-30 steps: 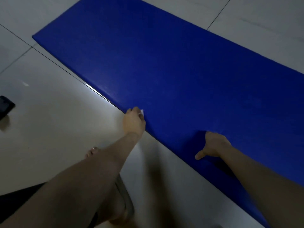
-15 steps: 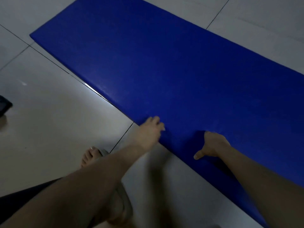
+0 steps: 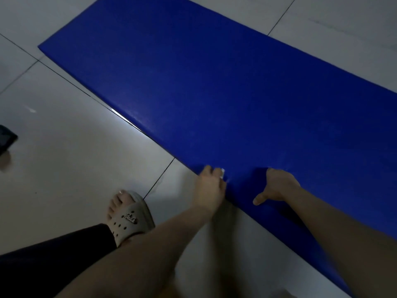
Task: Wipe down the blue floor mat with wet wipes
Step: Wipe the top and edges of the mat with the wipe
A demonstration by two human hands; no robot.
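Pressing a white wet wipe (image 3: 222,171) to the near edge of the blue mat (image 3: 236,93) on the floor, the left hand (image 3: 211,187) curls its fingers over it. The right hand (image 3: 278,186) rests on the mat, thumb out, fingers hidden.

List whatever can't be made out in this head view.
Head view only:
Wet wipe: only a white sliver shows; the left hand covers the rest, so its grip is unclear.
Right hand: fingers hidden behind its own back.
Blue mat: cut off by the top and right edges.
Dark object: cut by the left edge, unidentifiable.
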